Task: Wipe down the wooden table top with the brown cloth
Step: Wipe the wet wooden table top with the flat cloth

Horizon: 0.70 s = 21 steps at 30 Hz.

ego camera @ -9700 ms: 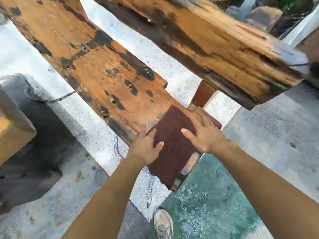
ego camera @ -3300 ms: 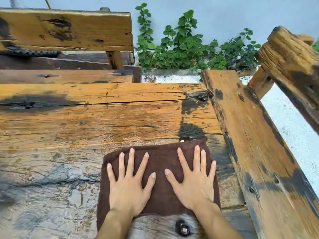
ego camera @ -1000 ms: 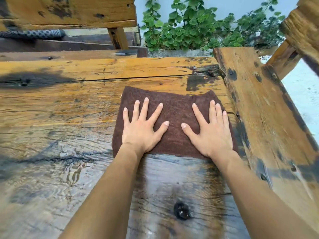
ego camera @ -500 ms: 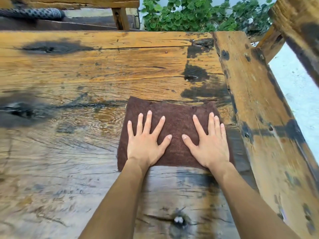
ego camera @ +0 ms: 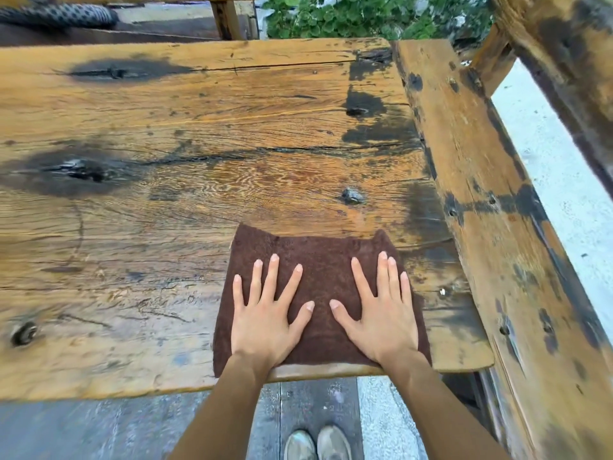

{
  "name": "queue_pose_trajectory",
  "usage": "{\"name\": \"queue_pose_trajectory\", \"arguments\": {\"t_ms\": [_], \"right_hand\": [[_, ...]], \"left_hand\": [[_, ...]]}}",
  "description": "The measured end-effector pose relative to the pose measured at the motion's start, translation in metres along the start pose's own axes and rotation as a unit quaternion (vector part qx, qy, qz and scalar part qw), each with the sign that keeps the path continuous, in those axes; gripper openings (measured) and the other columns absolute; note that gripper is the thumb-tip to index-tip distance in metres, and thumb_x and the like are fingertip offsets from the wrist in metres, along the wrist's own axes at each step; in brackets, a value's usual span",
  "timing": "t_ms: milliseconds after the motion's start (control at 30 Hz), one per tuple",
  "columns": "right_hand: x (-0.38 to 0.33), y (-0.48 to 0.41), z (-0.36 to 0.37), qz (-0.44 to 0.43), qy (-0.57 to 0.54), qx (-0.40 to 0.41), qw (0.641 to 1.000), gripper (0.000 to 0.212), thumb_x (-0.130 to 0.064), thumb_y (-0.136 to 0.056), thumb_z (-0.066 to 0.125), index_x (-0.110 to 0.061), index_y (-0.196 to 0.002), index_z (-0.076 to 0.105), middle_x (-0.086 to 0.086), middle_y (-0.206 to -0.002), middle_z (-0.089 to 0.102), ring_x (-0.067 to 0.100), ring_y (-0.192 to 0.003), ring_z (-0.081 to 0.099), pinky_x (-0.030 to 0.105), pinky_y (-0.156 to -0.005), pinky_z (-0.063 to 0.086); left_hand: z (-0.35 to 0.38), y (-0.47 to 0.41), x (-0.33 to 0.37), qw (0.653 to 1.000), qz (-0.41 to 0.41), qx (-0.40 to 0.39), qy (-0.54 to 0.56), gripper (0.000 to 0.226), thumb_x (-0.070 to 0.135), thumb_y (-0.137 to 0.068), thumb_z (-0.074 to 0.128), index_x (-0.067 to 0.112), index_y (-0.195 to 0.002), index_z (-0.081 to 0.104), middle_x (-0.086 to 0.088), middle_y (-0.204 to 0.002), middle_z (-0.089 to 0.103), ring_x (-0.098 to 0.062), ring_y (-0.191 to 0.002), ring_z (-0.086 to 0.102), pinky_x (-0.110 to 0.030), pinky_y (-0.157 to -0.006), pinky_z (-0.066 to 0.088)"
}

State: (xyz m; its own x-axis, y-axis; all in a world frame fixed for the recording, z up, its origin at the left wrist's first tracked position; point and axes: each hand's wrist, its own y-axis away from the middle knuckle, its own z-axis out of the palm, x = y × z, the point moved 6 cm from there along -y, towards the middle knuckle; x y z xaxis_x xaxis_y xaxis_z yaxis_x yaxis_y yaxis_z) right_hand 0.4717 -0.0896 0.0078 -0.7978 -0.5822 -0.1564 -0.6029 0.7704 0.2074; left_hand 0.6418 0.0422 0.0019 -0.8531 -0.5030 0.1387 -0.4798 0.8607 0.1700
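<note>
Brown cloth [ego camera: 326, 260] lies at worktop [ego camera: 199, 127] near edge, lower centre; left hand [ego camera: 265, 322] and right hand [ego camera: 381, 322] grip spread flat, pressing. Left expanse likely unwiped.

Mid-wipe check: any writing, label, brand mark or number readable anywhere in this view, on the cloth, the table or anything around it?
None: no readable text appears anywhere in this view.
brown cloth: plain, no tag or label showing.
wooden table top: only grain, cracks, dark stains and knots.
shoes: no visible mark; too blurred to tell.
left hand and right hand: flat on the cloth, covering part of it.
</note>
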Motion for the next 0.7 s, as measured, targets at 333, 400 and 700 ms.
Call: {"name": "queue_pose_trajectory", "arguments": {"t_ms": [333,400,700], "right_hand": [[-0.063,0.06,0.022,-0.031,-0.006,0.039,0.999,0.095,-0.081,-0.09,0.038,-0.026,-0.166,0.023,0.028,-0.171,0.01,0.041,-0.16,0.007,0.064,-0.125,0.016],[-0.077,0.053,0.023,-0.05,0.004,0.034,0.998,0.094,-0.083,-0.091,0.033,-0.029,-0.166,0.019,0.028,-0.171,0.006,0.042,-0.161,0.003,0.064,-0.125,0.016],[-0.098,0.022,0.019,-0.028,0.0,0.032,0.999,0.093,-0.091,-0.089,0.026,-0.041,-0.166,0.011,0.019,-0.174,-0.003,0.033,-0.161,-0.01,0.059,-0.127,0.006]], "left_hand": [[-0.001,0.084,-0.048,0.999,-0.024,0.024,0.022,0.068,0.073,-0.101,0.029,0.048,-0.163,0.017,0.001,-0.175,0.01,-0.028,-0.162,0.008,-0.061,-0.125,0.014],[-0.002,0.09,-0.062,0.998,-0.045,0.021,0.026,0.067,0.074,-0.1,0.027,0.051,-0.162,0.016,0.002,-0.175,0.011,-0.027,-0.162,0.006,-0.06,-0.126,0.013],[-0.006,0.068,-0.097,0.995,-0.089,0.017,0.031,0.071,0.081,-0.096,0.025,0.056,-0.161,0.008,0.004,-0.175,0.006,-0.027,-0.162,0.002,-0.061,-0.127,0.008]]}}
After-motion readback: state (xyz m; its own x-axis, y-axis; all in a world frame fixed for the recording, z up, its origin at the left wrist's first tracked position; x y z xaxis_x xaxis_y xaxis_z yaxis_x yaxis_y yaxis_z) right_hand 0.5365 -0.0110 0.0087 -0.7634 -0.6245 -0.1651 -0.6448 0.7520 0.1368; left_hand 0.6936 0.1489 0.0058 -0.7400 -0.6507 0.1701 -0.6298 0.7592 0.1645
